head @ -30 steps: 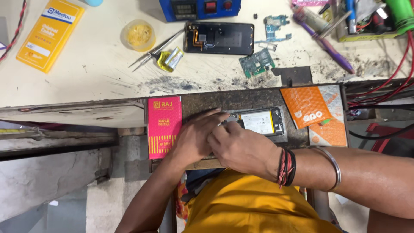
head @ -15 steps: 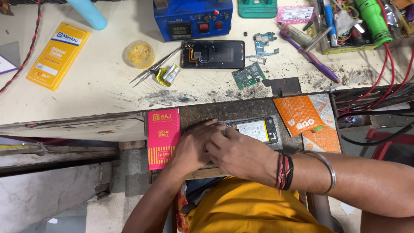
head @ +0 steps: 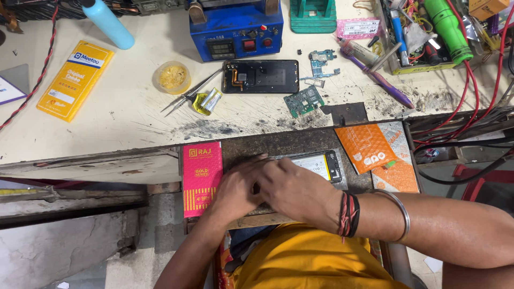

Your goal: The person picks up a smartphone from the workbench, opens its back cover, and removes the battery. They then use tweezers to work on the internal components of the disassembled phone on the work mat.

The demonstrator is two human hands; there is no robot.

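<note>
Flat open phone, pale battery showing, lies on a dark scuffed ledge of the surface. Left hand and right hand press on its left end, fingers curled and overlapping; actual grip can't be told. Glossy pink box just left, orange pouch right.

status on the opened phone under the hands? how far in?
Done, by the look of it: the opened phone has its back off, with the battery showing. A second phone shell and loose circuit boards lie on the bench. In hand: left hand and right hand both press on the phone's near end; what the fingers do is hidden. Left: the phone is not closed up.
</note>
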